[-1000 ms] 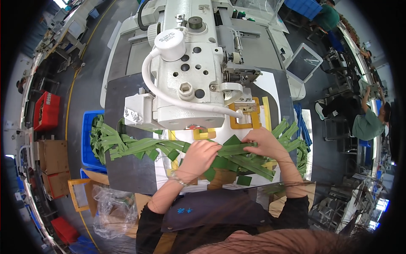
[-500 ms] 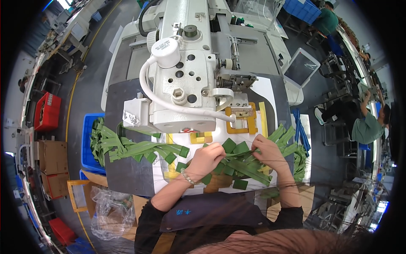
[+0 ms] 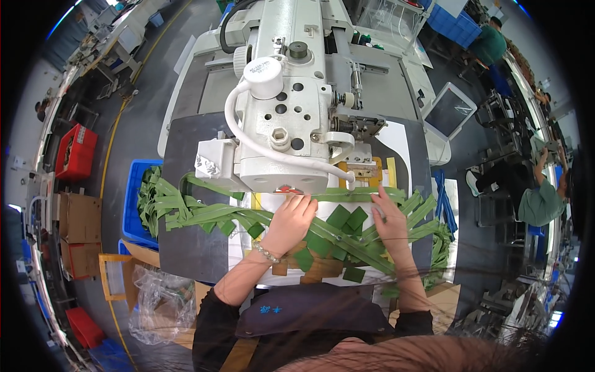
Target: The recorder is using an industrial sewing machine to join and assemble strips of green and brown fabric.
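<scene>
A long green fabric strip [image 3: 350,195] runs sideways just in front of the sewing machine head [image 3: 273,162]. My left hand [image 3: 291,224] is closed at the strip's left part, fingertips close under the head. My right hand [image 3: 389,218] is at its right part, thumb and fingers apart, index finger touching or just over the strip. Between and below my hands lie green square patches [image 3: 354,274] and more crossing green strips [image 3: 362,248]. Behind the long strip is a yellow clamp frame [image 3: 374,170], partly covered by the machine.
A blue bin [image 3: 131,211] with green strips stands left of the table; more green strips [image 3: 441,245] hang at its right edge. Blue strips [image 3: 444,198] lie beside them. A screen [image 3: 450,111] stands at the back right. Another person [image 3: 539,201] sits further right.
A green strip now stretches across before the machine. My left hand has moved left and up, and my right hand has spread its fingers. The whole view has shifted slightly.
</scene>
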Tool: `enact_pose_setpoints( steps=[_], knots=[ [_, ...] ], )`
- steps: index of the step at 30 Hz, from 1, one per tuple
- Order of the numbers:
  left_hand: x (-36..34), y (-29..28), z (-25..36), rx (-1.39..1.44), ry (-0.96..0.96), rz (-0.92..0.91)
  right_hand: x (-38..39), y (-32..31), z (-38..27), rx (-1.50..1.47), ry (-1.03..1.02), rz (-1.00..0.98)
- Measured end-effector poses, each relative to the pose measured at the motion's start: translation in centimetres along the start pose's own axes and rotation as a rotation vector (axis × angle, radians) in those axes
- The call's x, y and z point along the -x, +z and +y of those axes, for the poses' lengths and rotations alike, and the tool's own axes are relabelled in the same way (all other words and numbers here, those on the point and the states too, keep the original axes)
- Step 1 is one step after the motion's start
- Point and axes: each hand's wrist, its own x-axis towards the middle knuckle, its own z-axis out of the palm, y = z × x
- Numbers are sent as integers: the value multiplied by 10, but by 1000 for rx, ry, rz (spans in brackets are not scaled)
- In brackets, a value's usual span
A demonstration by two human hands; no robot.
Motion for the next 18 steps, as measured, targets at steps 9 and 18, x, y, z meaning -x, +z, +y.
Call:
enact_pose_setpoints(
  steps=[9,18],
  knots=[
    [9,2,17,-194,-149,-109,-5,7,22,-117,62,-109],
    [16,6,23,-256,-207,-139,-17,8,22,-157,63,-112]
  ],
)
